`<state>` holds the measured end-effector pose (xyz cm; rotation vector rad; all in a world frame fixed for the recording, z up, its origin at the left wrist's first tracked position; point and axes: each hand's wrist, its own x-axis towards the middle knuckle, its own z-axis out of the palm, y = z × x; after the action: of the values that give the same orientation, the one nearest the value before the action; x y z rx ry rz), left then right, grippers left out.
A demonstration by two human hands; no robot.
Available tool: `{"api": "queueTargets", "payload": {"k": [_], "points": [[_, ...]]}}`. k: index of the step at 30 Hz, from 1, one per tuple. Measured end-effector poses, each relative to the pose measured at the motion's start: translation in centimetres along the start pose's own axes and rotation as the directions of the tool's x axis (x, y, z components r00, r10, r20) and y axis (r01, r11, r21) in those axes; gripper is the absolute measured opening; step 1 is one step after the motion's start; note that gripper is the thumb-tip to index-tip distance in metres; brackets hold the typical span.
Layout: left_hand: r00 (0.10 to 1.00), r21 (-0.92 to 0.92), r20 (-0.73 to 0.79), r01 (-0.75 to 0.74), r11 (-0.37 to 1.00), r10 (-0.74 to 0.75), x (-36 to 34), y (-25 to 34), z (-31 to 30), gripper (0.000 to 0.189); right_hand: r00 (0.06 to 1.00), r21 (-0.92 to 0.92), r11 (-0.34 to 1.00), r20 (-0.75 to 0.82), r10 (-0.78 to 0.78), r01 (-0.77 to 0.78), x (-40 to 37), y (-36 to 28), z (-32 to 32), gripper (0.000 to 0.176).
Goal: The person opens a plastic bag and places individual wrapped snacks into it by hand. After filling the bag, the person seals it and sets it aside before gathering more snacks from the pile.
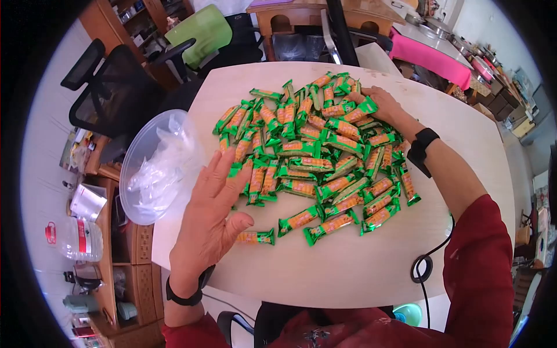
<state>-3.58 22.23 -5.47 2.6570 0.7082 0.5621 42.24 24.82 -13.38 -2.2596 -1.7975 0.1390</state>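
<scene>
L hand (212, 214) held w/ fingers wide, wrapped bars (301, 149) piled to their R, tub (141, 132) to their L; bars touched by R hand (383, 105), finger gap can't be told

green-and-orange plastic-wrapped bars (301, 164): dozens, overlap hides exact count | pale wood-look table (261, 278): 1 | round translucent plastic tub (136, 153): 1 | bare hands (209, 220) (383, 107): 2 | black wristbands (187, 300) (425, 138): 2 | clear plastic red-capped jug (69, 239): 1
</scene>
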Motion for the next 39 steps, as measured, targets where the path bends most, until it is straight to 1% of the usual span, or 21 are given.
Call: {"api": "queueTargets", "payload": {"k": [1, 2, 3, 4, 5, 7, 8, 10, 14, 16, 17, 19, 23, 25, 30, 32, 33, 35, 37, 38, 39], "points": [[0.997, -0.064, -0.073, -0.032, 0.997, 0.028, -0.4, 0.2, -0.4, 0.061, 1.0, 0.003, 1.0, 0.005, -0.006, 0.006, -0.2, -0.5, -0.2, 0.054], [0.997, -0.062, -0.073, -0.024, 0.998, 0.019, -0.9, 0.4, -1.1, 0.061, 0.999, 0.07, 0.997, 0.031, -0.02, 0.017, -0.3, -1.0, -0.3, 0.058], [0.984, 0.003, -0.178, -0.016, 1.0, 0.016, -1.5, 0.4, -1.9, 0.058, 0.998, 0.136, 0.99, 0.056, -0.036, 0.028, -0.4, -1.5, -0.5, 0.062], [0.96, 0.07, -0.279, -0.001, 0.998, 0.021, -2.2, 0.5, -2.7, 0.055, 0.993, 0.177, 0.983, 0.111, 0.029, -0.048, -0.9, -2.4, -1.3, 0.064], [0.93, 0.272, -0.355, 0.012, 0.962, 0.089, -2.3, 0.2, -3.4, 0.049, 0.993, 0.183, 0.982, 0.114, 0.018, -0.039, -0.8, -2.6, -1.0, 0.064], [0.891, 0.457, -0.45, 0.176, 0.872, 0.056, -2.3, -0.9, -3.7, 0.04, 0.999, 0.531, 0.846, -0.001, 0.051, -0.042, -0.9, -1.9, -0.5, 0.064], [0.892, 0.464, -0.449, 0.183, 0.867, 0.052, -2.5, -2.0, -3.3, 0.04, 0.996, 0.39, 0.92, -0.088, -0.004, 0.038, -1.4, -1.4, -1.3, 0.065], [0.89, 0.441, -0.429, 0.353, 0.825, -0.152, -3.2, -4.5, -2.3, 0.032, 0.993, 0.357, 0.933, -0.114, -0.001, 0.042, -2.4, -1.2, -2.2, 0.066], [0.912, 0.357, -0.322, 0.366, 0.859, -0.255, -3.4, -5.1, -2.2, 0.024, 0.982, 0.343, 0.939, -0.171, 0.078, -0.015, -4.1, 0.3, -3.4, 0.07], [0.954, 0.377, -0.281, 0.214, 0.901, -0.108, -2.9, -5.2, -2.1, 0.017, 0.977, 0.394, 0.919, -0.191, 0.096, -0.013, -6.6, -1.0, -4.5, 0.071], [0.955, 0.383, -0.276, 0.21, 0.899, -0.106, -2.8, -4.9, -1.9, 0.017, 0.969, 0.438, 0.899, -0.217, 0.121, -0.014, -8.2, -1.6, -5.4, 0.072], [0.966, 0.38, -0.257, 0.08, 0.922, 0.022, -2.2, -3.9, -1.3, 0.012, 0.974, 0.453, 0.89, -0.175, 0.142, -0.048, -11.2, -3.0, -6.7, 0.068], [0.983, 0.329, -0.184, 0.059, 0.943, 0.003, -1.8, -2.3, -1.0, 0.013, 0.964, 0.499, 0.867, -0.225, 0.139, -0.009, -18.0, -5.7, -7.4, 0.071], [0.983, 0.341, -0.177, 0.014, 0.94, 0.05, -1.9, -2.1, -0.7, 0.011, 0.951, 0.41, 0.91, -0.302, 0.07, 0.063, -22.0, -8.4, -8.0, 0.07], [0.986, 0.348, -0.142, -0.038, 0.937, 0.093, -2.3, -2.0, -0.8, 0.013, 0.968, 0.54, 0.836, -0.244, 0.052, 0.092, -31.3, -15.8, -7.4, 0.066], [0.928, 0.521, -0.295, -0.046, 0.852, 0.23, -2.1, -0.6, -0.8, 0.018, 0.973, 0.633, 0.761, -0.231, 0.011, 0.142, -33.7, -17.6, -6.8, 0.066], [0.928, 0.519, -0.291, -0.05, 0.853, 0.231, -2.2, 0.0, -0.6, 0.018, 0.973, 0.634, 0.761, -0.23, 0.016, 0.138, -34.7, -17.9, -6.0, 0.066], [0.853, 0.416, -0.423, -0.118, 0.902, 0.307, -3.6, 1.3, -0.2, 0.023, 0.948, 0.608, 0.767, -0.318, -0.003, 0.206, -36.1, -18.4, -2.9, 0.067], [0.883, 0.339, -0.331, -0.217, 0.915, 0.332, -5.0, 1.1, 1.1, 0.024, 0.935, 0.603, 0.758, -0.355, -0.026, 0.25, -36.9, -18.5, -0.8, 0.063], [0.907, 0.281, -0.334, -0.164, 0.946, 0.256, -5.5, 2.0, 1.6, 0.024, 0.924, 0.577, 0.774, -0.382, -0.026, 0.26, -37.1, -18.3, 0.3, 0.061], [0.902, 0.301, -0.349, -0.15, 0.942, 0.255, -5.6, 2.2, 1.2, 0.024, 0.911, 0.549, 0.79, -0.411, -0.027, 0.271, -37.1, -18.2, 1.3, 0.058]]}}
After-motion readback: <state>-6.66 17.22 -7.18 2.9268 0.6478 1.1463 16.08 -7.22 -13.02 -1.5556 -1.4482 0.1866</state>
